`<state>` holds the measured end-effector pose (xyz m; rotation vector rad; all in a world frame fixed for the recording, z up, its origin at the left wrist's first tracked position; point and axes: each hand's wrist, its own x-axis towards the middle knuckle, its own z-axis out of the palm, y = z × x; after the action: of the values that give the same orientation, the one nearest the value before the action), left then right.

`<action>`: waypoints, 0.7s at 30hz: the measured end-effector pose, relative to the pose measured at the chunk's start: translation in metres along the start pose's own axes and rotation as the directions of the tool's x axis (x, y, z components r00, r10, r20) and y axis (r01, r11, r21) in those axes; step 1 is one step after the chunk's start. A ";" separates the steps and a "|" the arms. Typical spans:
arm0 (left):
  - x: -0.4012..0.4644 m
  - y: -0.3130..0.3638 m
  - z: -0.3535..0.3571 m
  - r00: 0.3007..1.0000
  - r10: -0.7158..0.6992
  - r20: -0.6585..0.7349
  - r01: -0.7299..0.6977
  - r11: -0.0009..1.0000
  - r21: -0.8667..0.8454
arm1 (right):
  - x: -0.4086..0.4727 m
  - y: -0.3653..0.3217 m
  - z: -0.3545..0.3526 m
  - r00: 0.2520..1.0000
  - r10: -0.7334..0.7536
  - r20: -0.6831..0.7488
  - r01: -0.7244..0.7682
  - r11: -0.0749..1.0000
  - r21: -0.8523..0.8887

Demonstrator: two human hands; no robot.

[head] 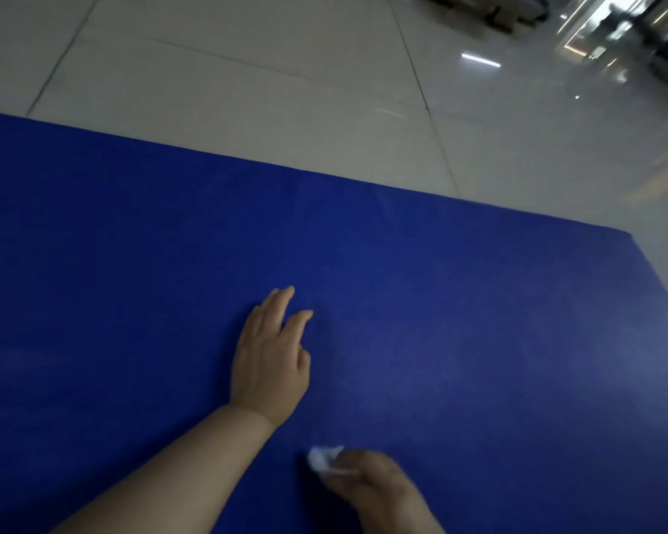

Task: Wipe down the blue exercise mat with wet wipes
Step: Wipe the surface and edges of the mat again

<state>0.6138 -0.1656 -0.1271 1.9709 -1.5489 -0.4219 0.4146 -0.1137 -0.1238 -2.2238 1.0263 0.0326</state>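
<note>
**Mat wipe in progress, most of the surface w/o visible sign of wiping**

Head view: the blue exercise mat lies flat on a pale tiled floor and fills most of the frame; its far edge runs diagonally and one corner shows at right. The left hand rests palm-down on the mat near the middle, fingers straight and spread, holding nothing, prob. bracing. The right hand sits low in frame, near the person, fingers curled round a bunched white wet wipe that is pressed on or just above the mat. This hand is motion-blurred, so actual contact is hard to confirm.

Progress, as a judgement: wiping is under way in the near-centre area. No clear wet streaks or sheen mark out which parts are done; a faint lighter smear at far left may be a wiped patch, but the light is too dim to say. The far strip and right corner likely remain.

Containers: none in view; no wipe pack or bin visible. Dark, blurred clutter at top right is unidentifiable.
</note>
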 end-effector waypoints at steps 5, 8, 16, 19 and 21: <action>0.064 0.017 0.039 0.997 -0.038 0.064 0.027 0.986 0.165 | 0.049 0.028 -0.064 0.815 0.079 -0.574 -0.117 0.993 -0.030; 0.089 0.012 0.052 0.989 -0.120 0.089 0.084 0.939 0.332 | 0.109 0.034 -0.095 0.737 0.236 -0.633 -0.141 0.970 0.198; 0.092 0.010 0.055 0.981 -0.151 0.124 0.081 0.892 0.444 | 0.265 0.047 -0.140 0.787 0.156 -0.598 -0.188 0.982 0.009; 0.094 0.016 0.050 0.980 -0.166 0.112 0.104 0.901 0.422 | 0.304 0.063 -0.145 0.919 0.067 -0.387 -0.162 0.962 -0.219; 0.094 0.017 0.050 0.980 -0.158 0.123 0.094 0.906 0.412 | 0.313 0.074 -0.141 0.959 0.090 -0.268 -0.175 0.933 -0.315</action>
<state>0.5973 -0.2712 -0.1450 2.4158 -1.7175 -0.3297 0.5450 -0.4396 -0.1480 -2.5069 1.3992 -0.0142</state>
